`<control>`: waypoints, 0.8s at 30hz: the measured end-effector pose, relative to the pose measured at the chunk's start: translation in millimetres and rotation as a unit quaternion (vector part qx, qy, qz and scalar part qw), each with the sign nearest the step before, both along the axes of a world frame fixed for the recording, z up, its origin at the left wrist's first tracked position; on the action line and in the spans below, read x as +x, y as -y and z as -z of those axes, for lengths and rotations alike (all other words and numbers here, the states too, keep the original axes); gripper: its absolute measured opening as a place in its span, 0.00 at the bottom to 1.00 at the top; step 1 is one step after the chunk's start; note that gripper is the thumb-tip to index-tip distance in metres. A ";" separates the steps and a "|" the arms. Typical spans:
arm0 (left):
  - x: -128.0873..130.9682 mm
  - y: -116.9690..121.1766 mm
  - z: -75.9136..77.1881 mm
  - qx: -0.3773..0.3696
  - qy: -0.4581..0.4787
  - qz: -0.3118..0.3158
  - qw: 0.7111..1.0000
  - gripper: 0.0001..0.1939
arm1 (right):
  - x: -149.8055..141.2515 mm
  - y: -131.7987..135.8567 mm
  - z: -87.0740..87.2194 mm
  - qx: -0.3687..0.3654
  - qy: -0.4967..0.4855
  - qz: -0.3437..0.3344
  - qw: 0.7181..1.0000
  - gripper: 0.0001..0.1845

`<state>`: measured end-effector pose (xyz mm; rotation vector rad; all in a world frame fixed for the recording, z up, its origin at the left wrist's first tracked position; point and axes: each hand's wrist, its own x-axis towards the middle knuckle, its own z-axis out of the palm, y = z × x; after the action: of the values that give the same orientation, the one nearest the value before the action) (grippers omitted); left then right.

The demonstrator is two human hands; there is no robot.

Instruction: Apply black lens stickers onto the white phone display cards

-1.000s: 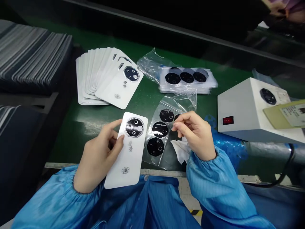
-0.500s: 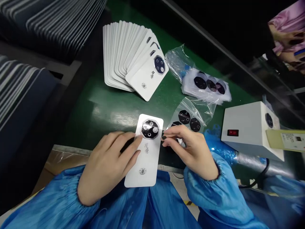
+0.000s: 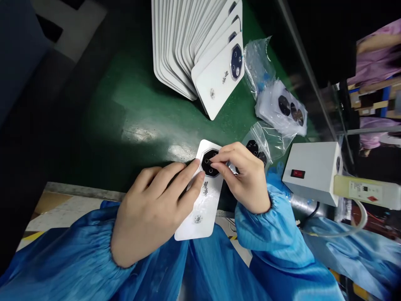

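A white phone back cover [image 3: 205, 209] lies in front of me at the bench's near edge, with dark lettering and a round emblem. Near its far end sits a black octagonal camera lens cover [image 3: 206, 162], partly hidden by my right fingers. My left hand [image 3: 153, 213] rests across the cover's left side, its fingers spread and the tips touching beside the lens cover. Over the lens cover, my right hand [image 3: 246, 177] has thumb and index finger pinched together; whatever is between them, if anything, is too small to make out.
A fan of white back covers [image 3: 175, 54] spreads at the back. Right of it lie a stack of clear-wrapped lens pieces [image 3: 271, 102] and a zip bag [image 3: 272, 142] with black lens covers. A white box [image 3: 308, 165] with a red switch and a yellowish bottle [image 3: 366, 190] stand at right.
My right hand has moved from beside the back cover onto its lens cover, fingers still pinched. My left hand stays at the cover's left side. The camera view has shifted and turned.
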<state>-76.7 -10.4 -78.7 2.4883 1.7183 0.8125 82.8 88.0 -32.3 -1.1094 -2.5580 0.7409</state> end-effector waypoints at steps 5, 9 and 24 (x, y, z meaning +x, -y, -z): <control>1.4 1.0 0.2 0.000 0.006 -0.011 1.000 0.15 | -2.3 -1.2 2.1 0.012 0.014 0.001 1.000 0.03; 0.9 2.2 -2.5 0.002 0.017 -0.022 1.000 0.13 | -2.7 -0.9 3.8 0.026 0.022 0.000 0.999 0.03; 2.5 0.8 -5.5 -0.005 0.035 -0.027 0.999 0.11 | -3.8 2.3 2.7 0.060 0.043 -0.008 0.997 0.03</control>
<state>-74.2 -11.2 -73.2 2.3855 1.7701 0.8836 78.9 85.8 -35.0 -1.1058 -2.6463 0.5464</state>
